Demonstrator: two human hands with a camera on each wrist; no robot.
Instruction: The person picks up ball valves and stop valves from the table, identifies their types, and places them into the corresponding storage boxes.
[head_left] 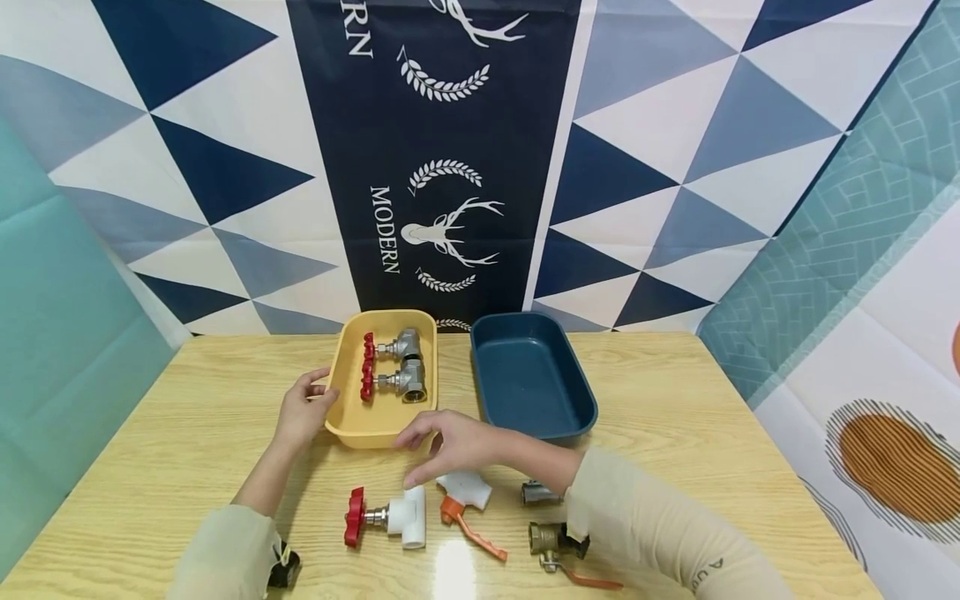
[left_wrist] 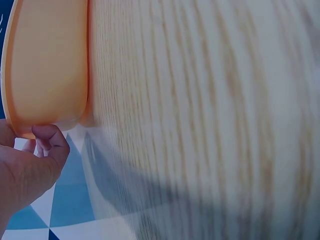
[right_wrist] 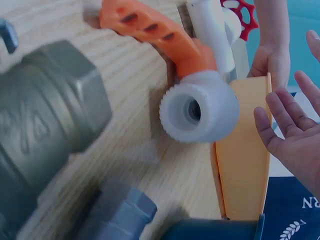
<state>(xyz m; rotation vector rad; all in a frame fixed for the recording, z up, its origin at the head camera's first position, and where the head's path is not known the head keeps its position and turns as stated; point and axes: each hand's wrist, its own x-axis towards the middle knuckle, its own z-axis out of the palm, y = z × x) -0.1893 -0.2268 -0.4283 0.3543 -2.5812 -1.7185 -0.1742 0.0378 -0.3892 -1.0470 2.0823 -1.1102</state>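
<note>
Nearest you on the worktop [head_left: 150, 467] lay a brass valve [head_left: 546, 537], an orange-levered valve [head_left: 454, 508] and a white valve with a red handwheel [head_left: 408, 518]. Beyond, your right grip [head_left: 457, 442], loosely open, held nothing by the yellow tray [head_left: 375, 423]; your left grip [head_left: 303, 412] pinched its left rim. Inside sat two metal valves [head_left: 412, 381], beside the blue tray [head_left: 532, 383].

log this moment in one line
left hand: holds yellow tray; right hand: empty, near tray; in tray: two metal valves; on table: two white valves
</note>
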